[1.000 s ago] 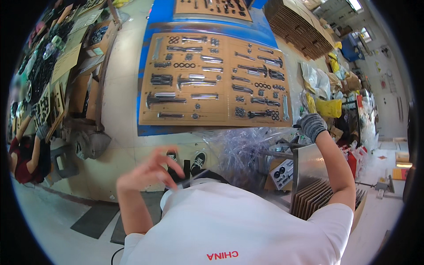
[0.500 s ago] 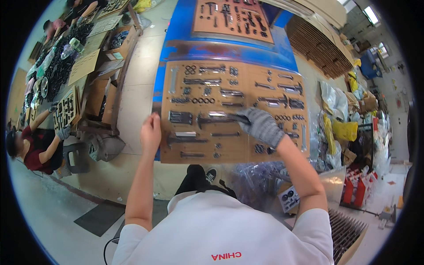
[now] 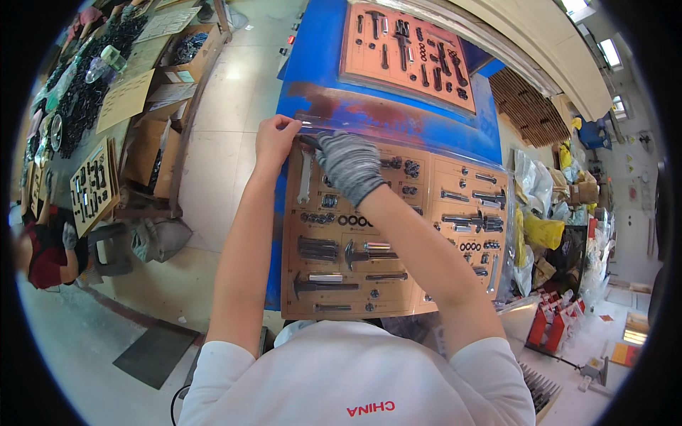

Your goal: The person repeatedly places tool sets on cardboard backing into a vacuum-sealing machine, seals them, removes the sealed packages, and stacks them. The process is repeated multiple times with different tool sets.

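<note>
My bare left hand (image 3: 277,145) is closed in a pinch on the edge of clear plastic film (image 3: 323,123) at the far left corner of a brown cardboard panel (image 3: 394,302). Right beside it, my right hand (image 3: 352,167), in a grey knit glove, is closed around a slim dark tool (image 3: 310,141) whose kind I cannot make out. Clear film covers the panel, which carries rows of metal parts: a wrench (image 3: 305,177), black rings (image 3: 355,221), bolts and a black hammer-shaped part (image 3: 325,287). My right hand and forearm hide some of them.
The panel lies on a blue table (image 3: 312,78), with a second filled panel (image 3: 366,62) farther back. Stacked brown slats (image 3: 526,99) and plastic bags (image 3: 543,231) stand at right. At left, a person in a dark red top (image 3: 50,255) sits by a parts-covered bench (image 3: 128,121).
Both hands have moved to the panel's far left corner. My right hand has swung left from mid-panel with the dark tool; my left hand has moved forward and now pinches the film.
</note>
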`<action>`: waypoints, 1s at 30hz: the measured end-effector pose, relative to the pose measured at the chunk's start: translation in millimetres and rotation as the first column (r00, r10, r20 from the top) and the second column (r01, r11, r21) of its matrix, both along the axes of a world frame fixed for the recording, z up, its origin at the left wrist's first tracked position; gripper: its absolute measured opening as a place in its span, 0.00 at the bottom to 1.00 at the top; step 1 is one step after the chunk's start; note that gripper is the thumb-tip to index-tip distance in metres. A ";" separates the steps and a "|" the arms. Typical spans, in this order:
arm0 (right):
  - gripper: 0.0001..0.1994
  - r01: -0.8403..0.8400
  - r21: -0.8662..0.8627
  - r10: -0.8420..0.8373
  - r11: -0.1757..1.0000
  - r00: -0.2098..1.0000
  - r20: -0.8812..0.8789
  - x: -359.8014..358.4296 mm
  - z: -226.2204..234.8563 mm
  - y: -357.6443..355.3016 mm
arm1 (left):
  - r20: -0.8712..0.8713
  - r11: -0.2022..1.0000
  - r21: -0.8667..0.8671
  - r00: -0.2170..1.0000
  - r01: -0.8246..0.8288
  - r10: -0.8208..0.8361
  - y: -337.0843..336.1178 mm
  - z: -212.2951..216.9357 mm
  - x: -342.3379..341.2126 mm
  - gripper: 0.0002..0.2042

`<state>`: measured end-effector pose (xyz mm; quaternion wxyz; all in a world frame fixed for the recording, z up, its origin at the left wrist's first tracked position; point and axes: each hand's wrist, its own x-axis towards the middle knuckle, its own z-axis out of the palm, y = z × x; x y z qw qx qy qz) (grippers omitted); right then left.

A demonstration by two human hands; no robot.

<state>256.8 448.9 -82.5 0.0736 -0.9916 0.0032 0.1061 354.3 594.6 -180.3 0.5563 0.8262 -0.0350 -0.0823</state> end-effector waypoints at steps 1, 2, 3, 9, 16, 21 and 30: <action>0.12 0.013 -0.032 -0.013 0.999 1.000 0.010 1.6 -1.2 2.4 | -0.003 1.000 0.000 1.000 -0.018 0.018 -1.0 2.2 -1.0 0.12; 0.12 0.023 -0.057 -0.022 0.998 1.000 0.022 1.2 -2.8 2.3 | 0.001 0.999 -0.013 1.000 -0.029 0.029 -1.9 4.5 -1.6 0.12; 0.11 0.009 -0.064 -0.004 0.998 0.997 0.076 -0.7 -4.3 -0.8 | 0.003 0.999 -0.027 0.999 -0.042 0.042 -3.3 6.3 -2.5 0.12; 0.11 0.103 -0.144 -0.088 0.984 0.990 0.112 -74.6 5.6 -119.3 | -0.053 0.993 -0.098 0.997 -0.068 0.063 -6.3 15.6 0.5 0.13; 0.15 0.350 -0.387 -0.372 0.853 0.928 0.019 -127.0 17.8 -209.0 | -0.085 0.970 -0.210 0.991 -0.123 0.107 -20.6 28.6 4.4 0.11; 0.14 0.413 -0.272 -0.427 0.869 0.904 0.010 -168.1 19.8 -294.5 | 0.018 0.951 -0.285 0.991 -0.119 0.130 -19.7 20.9 -0.3 0.08; 0.15 0.595 -0.373 -0.597 0.712 0.792 0.125 -267.4 13.6 -452.7 | 0.633 0.784 0.348 0.745 -0.515 0.208 -95.9 25.8 -14.9 0.12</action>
